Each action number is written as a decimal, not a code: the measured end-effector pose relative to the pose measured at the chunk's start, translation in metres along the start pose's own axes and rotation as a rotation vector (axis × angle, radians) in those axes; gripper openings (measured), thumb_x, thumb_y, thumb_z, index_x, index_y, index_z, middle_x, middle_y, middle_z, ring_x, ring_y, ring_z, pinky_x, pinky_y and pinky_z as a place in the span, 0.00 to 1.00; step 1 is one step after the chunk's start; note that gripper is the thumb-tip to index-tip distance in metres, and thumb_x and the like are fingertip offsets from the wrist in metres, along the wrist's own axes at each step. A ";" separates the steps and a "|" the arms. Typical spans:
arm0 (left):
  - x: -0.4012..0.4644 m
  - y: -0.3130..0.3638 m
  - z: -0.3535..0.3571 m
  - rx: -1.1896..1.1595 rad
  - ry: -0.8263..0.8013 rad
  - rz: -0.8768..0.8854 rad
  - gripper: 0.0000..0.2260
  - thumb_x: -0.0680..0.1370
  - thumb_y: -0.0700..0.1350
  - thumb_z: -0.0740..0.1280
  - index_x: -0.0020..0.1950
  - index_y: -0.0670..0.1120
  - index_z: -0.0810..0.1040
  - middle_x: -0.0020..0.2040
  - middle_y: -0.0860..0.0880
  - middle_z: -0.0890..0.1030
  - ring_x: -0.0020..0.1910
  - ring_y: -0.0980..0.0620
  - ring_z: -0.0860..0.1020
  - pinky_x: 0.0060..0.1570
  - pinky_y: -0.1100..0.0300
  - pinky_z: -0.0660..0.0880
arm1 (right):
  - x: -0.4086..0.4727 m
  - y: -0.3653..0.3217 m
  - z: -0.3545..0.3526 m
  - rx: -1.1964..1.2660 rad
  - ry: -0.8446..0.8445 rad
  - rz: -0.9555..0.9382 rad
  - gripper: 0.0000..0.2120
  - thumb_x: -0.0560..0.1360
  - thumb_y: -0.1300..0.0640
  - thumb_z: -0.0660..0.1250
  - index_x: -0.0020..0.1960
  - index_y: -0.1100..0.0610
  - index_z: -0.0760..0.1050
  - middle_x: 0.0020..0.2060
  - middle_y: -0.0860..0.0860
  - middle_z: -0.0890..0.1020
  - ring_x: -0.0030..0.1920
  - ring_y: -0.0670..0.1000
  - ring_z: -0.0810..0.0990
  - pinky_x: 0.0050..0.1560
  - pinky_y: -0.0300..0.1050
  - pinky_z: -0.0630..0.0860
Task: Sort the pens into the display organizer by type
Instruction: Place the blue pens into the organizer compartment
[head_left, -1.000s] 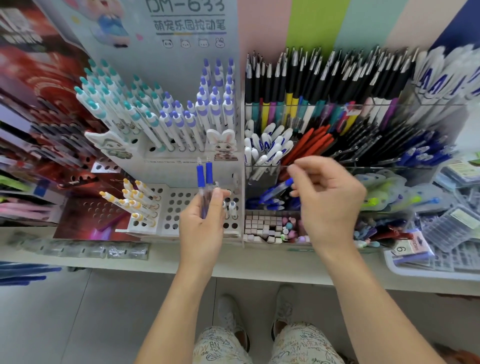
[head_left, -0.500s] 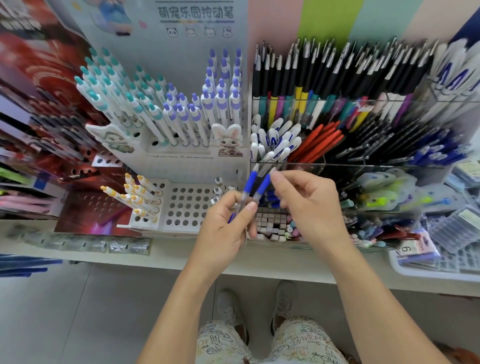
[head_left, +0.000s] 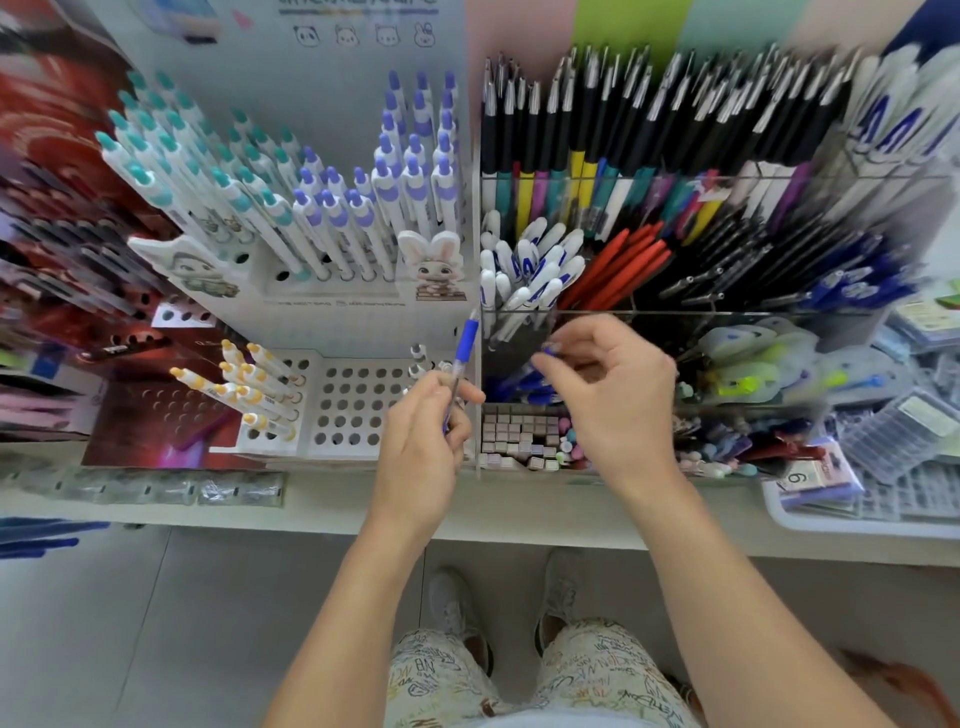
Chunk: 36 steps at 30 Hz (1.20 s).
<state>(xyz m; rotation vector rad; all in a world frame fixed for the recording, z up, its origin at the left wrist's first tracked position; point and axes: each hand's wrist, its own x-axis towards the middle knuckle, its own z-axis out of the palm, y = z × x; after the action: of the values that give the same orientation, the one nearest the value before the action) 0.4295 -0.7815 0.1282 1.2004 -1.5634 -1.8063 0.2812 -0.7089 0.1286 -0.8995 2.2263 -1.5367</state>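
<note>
Head view, looking down at a stationery shelf. Your left hand (head_left: 421, 441) grasps one blue pen (head_left: 458, 371) between thumb and curled fingers, its long axis nearly upright, leaning slightly right, just left of the clear organizer's (head_left: 727, 312) left wall. Your right hand (head_left: 618, 395) is inside the organizer's front left compartment, fingers curled in a pinch on a second blue pen (head_left: 524, 371), which is blurred and slants down to the left toward the other blue pens (head_left: 530, 392) lying there. That compartment sits directly right of your left hand, and the right hand is the nearer one. Both wrists are bent forward over the shelf edge, forearms reaching up from below. White pens with blue lettering (head_left: 530, 265) fill the compartment behind; red pens (head_left: 618, 260) stand beside those.
</note>
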 end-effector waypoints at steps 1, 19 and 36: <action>0.000 0.000 0.000 0.011 -0.002 -0.004 0.15 0.85 0.39 0.51 0.47 0.44 0.77 0.31 0.47 0.62 0.25 0.56 0.58 0.23 0.67 0.57 | -0.002 0.004 0.004 -0.071 0.002 -0.044 0.07 0.69 0.64 0.79 0.46 0.58 0.83 0.38 0.48 0.84 0.37 0.45 0.82 0.43 0.46 0.81; 0.000 0.003 0.009 0.118 -0.064 0.144 0.12 0.81 0.41 0.68 0.63 0.53 0.80 0.45 0.55 0.82 0.30 0.57 0.77 0.27 0.64 0.73 | -0.002 -0.015 -0.017 0.433 -0.020 0.211 0.08 0.81 0.59 0.68 0.46 0.62 0.82 0.31 0.52 0.78 0.29 0.47 0.74 0.31 0.38 0.73; 0.000 0.011 0.003 -0.068 0.106 0.099 0.05 0.81 0.39 0.67 0.53 0.48 0.81 0.48 0.45 0.84 0.36 0.48 0.83 0.31 0.60 0.79 | -0.007 0.003 0.017 -0.088 0.096 -0.197 0.07 0.75 0.63 0.74 0.53 0.58 0.83 0.42 0.48 0.85 0.42 0.44 0.82 0.47 0.40 0.80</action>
<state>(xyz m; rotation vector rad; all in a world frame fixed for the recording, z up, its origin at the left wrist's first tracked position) 0.4253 -0.7827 0.1384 1.1476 -1.4639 -1.6915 0.2950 -0.7163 0.1187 -1.1237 2.3493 -1.6078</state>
